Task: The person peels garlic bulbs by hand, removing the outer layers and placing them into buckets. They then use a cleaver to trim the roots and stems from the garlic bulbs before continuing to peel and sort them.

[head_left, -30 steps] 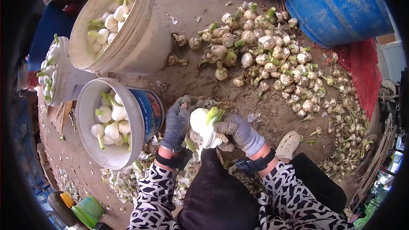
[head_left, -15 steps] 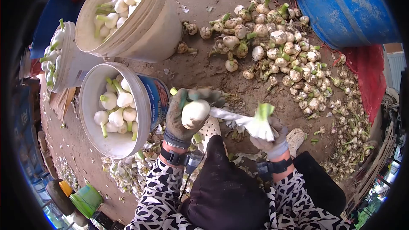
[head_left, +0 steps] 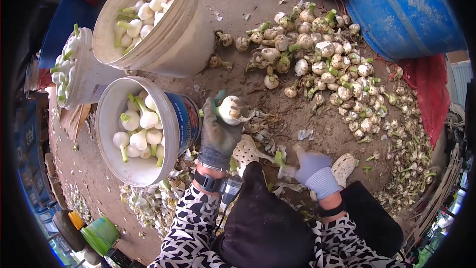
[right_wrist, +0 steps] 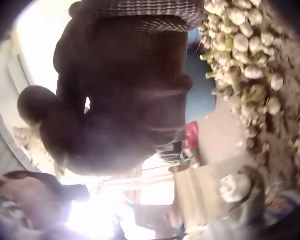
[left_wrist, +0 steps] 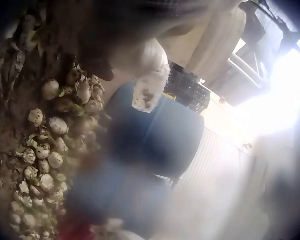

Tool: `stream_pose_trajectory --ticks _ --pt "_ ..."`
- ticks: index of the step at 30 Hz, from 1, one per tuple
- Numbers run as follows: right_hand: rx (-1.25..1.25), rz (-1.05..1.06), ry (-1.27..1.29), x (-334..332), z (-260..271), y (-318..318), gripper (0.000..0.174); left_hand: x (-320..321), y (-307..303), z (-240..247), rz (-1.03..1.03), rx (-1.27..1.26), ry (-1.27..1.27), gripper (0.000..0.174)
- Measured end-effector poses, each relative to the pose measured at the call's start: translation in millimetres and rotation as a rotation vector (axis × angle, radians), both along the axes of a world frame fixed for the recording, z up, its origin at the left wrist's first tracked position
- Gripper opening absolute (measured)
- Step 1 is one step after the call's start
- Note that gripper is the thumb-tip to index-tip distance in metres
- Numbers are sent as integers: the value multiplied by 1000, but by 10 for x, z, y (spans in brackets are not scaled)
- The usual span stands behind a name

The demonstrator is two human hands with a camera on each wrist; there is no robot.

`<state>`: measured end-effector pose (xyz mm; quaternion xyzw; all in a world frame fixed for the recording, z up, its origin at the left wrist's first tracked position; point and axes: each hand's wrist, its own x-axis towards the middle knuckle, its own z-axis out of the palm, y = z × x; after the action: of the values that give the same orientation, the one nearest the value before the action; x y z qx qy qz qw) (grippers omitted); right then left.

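Observation:
In the head view, my gloved left hand (head_left: pixel 220 136) grips a white garlic bulb (head_left: pixel 230 110), its roots to the right and green stem to the left. The left wrist view shows the bulb (left_wrist: pixel 152 55) close up, with its pale root end; the hand there is dark and blurred. My gloved right hand (head_left: pixel 316 171) is lower right, apart from the bulb, thumb extended. Blurred peel with a green end (head_left: pixel 279 159) lies beside its fingertips; contact cannot be told. In the right wrist view the right hand (right_wrist: pixel 125 95) is dark.
A bucket of clean bulbs (head_left: pixel 111 156) stands left of the left hand, with a larger bucket (head_left: pixel 173 44) behind and another (head_left: pixel 87 82) farther left. Untrimmed garlic (head_left: pixel 327 64) is piled at upper right, near a blue barrel (head_left: pixel 406 15). Peelings (head_left: pixel 148 206) litter the ground.
The hands drew the bulb and a long strip of peel apart; now the strip is away from the bulb. The left hand has turned, with the bulb higher. The right hand's thumb has spread.

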<state>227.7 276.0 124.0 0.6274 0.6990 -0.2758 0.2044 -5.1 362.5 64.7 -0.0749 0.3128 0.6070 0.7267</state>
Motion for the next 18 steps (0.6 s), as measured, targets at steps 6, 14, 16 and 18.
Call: stream_pose_trajectory --ticks 6,14,16,18 --pt "638 -295 732 -651 -383 562 44 135 -58 -98 -148 16 95 42" --pt "25 -137 600 20 -1033 430 34 -14 -136 382 -99 44 79 43" --pt "-205 -54 129 97 -983 423 39 -149 -170 591 -32 128 307 46" --pt "-187 -136 116 255 -1050 561 35 -400 -238 825 65 287 686 50"
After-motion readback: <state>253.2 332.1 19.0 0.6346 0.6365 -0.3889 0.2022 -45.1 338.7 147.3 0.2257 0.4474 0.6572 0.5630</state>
